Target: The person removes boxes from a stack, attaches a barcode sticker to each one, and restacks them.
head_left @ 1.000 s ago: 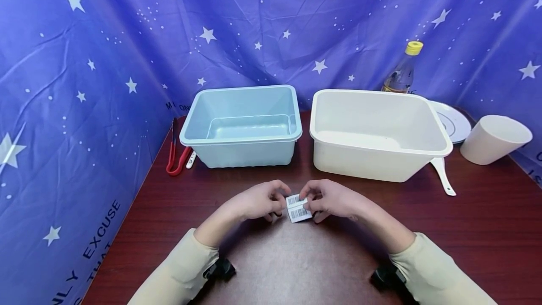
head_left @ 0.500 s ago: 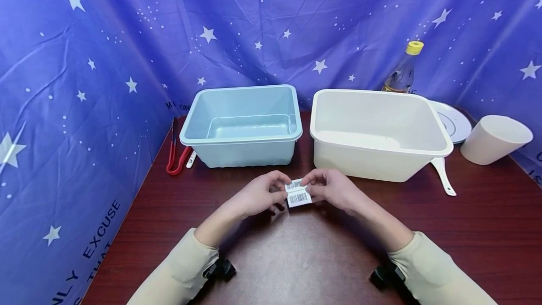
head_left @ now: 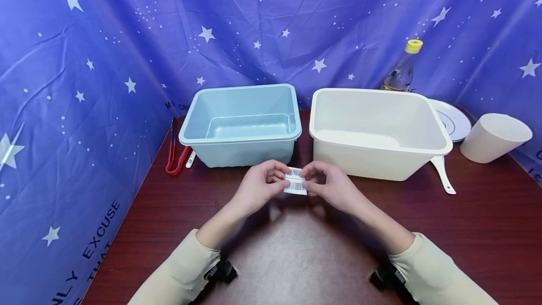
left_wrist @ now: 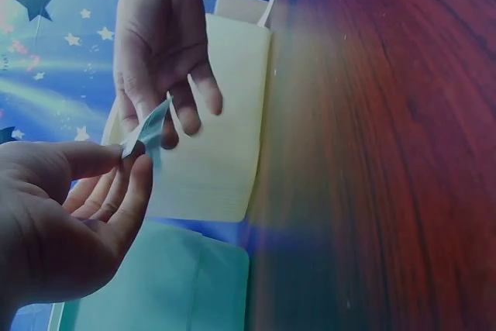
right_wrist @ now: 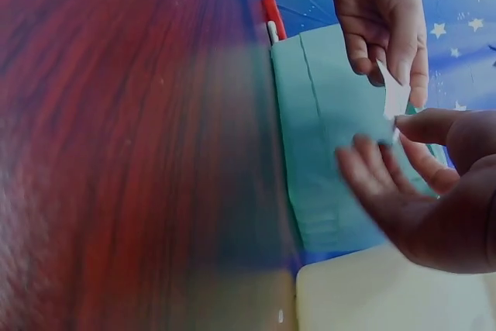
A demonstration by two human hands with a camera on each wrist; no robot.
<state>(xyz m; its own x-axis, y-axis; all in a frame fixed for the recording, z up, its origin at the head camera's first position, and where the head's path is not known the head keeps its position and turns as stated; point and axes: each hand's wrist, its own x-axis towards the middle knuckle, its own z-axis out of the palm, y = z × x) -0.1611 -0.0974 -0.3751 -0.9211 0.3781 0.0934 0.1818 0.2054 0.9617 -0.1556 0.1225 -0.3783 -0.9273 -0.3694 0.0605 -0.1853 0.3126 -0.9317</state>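
Head view: your left hand (head_left: 258, 186) and right hand (head_left: 328, 185) each pinch one edge of the label (head_left: 295, 181), held above the table (head_left: 296, 253) just in front of the blue tub (head_left: 241, 126) and white tub (head_left: 377, 131). Label shows two barcodes; digits too small to read. Dark red wood table, starry blue cloth (head_left: 84, 60) all round, print on it partly cut off: "EXCUSE". Bottle (head_left: 402, 69) label hidden behind the white tub.

Dark red wooden table (head_left: 487, 229), blue curtain (head_left: 106, 60) (white stars) behind
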